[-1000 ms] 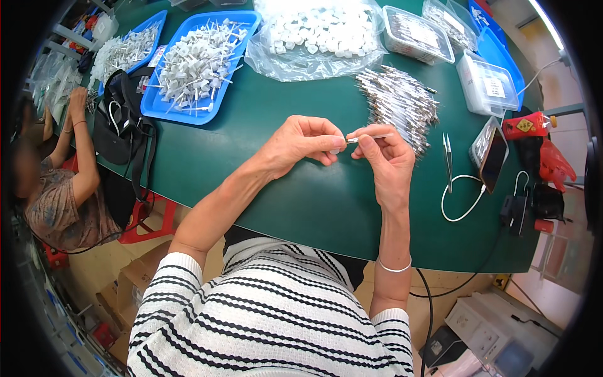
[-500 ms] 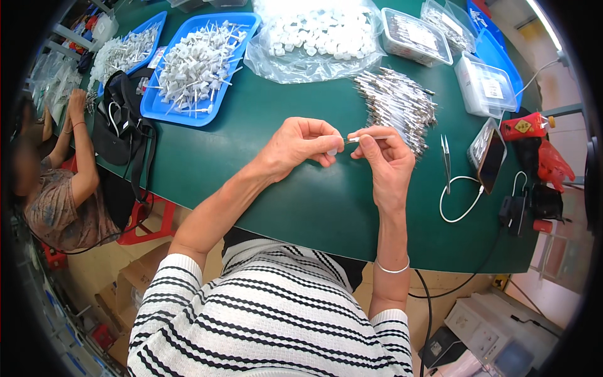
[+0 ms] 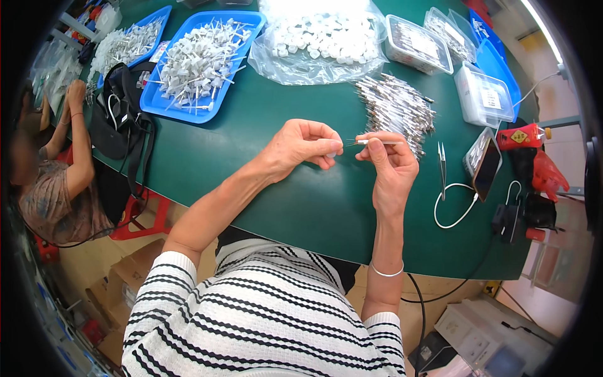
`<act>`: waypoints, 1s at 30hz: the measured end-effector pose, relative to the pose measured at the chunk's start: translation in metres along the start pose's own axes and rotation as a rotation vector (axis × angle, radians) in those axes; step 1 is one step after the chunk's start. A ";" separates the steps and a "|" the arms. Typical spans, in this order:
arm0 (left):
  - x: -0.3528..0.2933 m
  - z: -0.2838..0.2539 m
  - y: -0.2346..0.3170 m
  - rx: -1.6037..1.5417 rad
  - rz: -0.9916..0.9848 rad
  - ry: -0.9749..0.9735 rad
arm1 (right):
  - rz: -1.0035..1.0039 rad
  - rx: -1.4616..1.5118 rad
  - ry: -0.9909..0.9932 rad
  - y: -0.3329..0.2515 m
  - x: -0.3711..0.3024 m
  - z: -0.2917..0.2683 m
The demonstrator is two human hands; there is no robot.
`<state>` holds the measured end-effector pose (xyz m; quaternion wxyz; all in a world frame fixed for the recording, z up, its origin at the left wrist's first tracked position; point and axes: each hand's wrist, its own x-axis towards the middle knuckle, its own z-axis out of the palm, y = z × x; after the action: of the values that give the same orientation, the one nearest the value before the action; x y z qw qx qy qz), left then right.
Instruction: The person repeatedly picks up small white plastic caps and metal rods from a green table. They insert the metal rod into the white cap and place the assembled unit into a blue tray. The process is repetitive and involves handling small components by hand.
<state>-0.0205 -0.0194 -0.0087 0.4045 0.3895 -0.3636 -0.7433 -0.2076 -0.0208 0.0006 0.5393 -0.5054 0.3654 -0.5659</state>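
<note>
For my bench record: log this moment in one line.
left hand: pinching small whitish piece | right hand: holding thin white rod | hands: apart | beyond right hand: rod pile

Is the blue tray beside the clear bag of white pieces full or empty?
Full: white stemmed parts are heaped in the blue tray, hiding most of its floor.

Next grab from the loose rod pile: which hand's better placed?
Right hand, probably: it's close to the rod pile; the left hand is farther off. Caveat: the right holds a thin rod and likely needs freeing first.
</note>
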 end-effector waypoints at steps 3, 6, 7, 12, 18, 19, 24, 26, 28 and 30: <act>0.002 -0.001 0.001 -0.081 -0.010 0.018 | 0.000 0.011 0.013 0.000 0.000 0.001; 0.001 0.002 0.006 -0.207 -0.032 0.010 | -0.003 0.024 0.042 0.001 -0.001 0.001; 0.001 0.004 0.007 -0.248 -0.041 0.001 | -0.005 0.029 0.056 0.001 -0.001 0.000; 0.004 0.000 -0.001 -0.317 -0.069 -0.052 | -0.084 -0.047 0.128 0.003 -0.003 0.006; 0.004 0.003 -0.004 -0.299 -0.048 -0.064 | -0.136 -0.098 0.134 0.000 -0.008 0.013; 0.004 0.003 -0.004 -0.293 -0.043 -0.066 | -0.147 -0.097 0.128 0.001 -0.008 0.013; 0.003 0.005 -0.002 -0.280 -0.062 -0.047 | -0.178 -0.159 0.120 0.004 -0.007 0.012; 0.003 0.006 -0.002 -0.277 -0.064 -0.042 | -0.179 -0.182 0.120 0.002 -0.008 0.012; 0.003 0.006 -0.002 -0.275 -0.060 -0.042 | -0.182 -0.216 0.121 0.001 -0.008 0.013; 0.003 0.006 -0.003 -0.278 -0.051 -0.042 | -0.200 -0.251 0.127 0.003 -0.008 0.013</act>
<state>-0.0275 -0.0196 -0.0097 0.4279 0.3233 -0.2557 -0.8043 -0.1955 -0.0114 -0.0008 0.3885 -0.5659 0.4145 -0.5976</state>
